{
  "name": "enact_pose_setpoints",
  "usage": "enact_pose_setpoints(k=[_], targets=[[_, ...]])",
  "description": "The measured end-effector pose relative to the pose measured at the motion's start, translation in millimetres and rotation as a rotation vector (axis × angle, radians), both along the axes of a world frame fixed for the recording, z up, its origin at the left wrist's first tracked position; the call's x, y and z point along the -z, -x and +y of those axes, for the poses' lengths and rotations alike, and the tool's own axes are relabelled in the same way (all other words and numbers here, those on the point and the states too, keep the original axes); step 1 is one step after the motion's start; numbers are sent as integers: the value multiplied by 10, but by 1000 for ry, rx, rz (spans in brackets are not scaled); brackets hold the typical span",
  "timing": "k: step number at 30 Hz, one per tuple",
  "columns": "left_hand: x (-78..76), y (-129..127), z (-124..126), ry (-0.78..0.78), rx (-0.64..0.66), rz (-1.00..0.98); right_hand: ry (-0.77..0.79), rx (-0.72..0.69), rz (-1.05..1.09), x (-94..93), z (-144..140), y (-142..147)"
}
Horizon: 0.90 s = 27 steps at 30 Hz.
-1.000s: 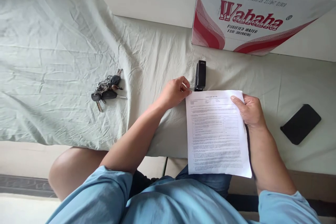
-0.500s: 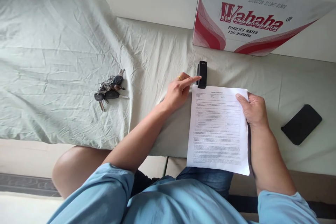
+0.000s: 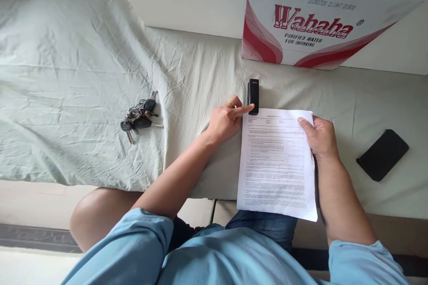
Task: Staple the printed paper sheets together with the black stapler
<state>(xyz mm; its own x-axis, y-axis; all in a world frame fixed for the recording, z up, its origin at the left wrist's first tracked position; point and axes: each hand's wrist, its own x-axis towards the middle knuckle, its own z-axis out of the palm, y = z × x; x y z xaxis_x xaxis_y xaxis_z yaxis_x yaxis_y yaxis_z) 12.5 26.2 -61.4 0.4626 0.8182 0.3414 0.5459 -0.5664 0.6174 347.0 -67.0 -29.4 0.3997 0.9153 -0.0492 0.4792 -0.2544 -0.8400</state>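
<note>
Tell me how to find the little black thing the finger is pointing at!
Start at the big red and white Wahaha box at the back of the cloth. Just below its left corner lies the black stapler, at the top left corner of the printed paper. The left hand touches it; unlike the flat black phone, it is narrow.

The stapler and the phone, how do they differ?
The stapler is narrow and lies straight, at the paper's top left corner; the phone is broad, flat, slanted and far to the right. The left hand's forefinger reaches the stapler; no hand touches the phone. Both are black and lie on the cloth.
</note>
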Motion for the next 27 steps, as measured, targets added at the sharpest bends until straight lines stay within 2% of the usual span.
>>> enact_pose_setpoints(k=[3, 8, 12, 15, 17, 20, 23, 27], targets=[[14, -38, -39, 17, -17, -11, -13, -27, 34, 29, 11, -15], [30, -30, 15, 54, 42, -187, -76, -95, 156, 22, 15, -30], [-2, -6, 59, 113, 111, -279, 4, -295, 286, -102, -40, 21], [-38, -17, 70, 190, 93, -327, 60, -402, 398, -172, -83, 89], [-78, -24, 73, 265, 42, -385, 34, -355, 454, -157, -85, 122], [-172, -5, 67, 387, -9, -441, -124, -155, 448, -49, -42, 119], [-287, 40, 47, 500, 65, -443, -293, 26, 398, 83, 16, 69], [-382, 67, 41, 554, 232, -397, -361, 93, 373, 176, 42, 27]])
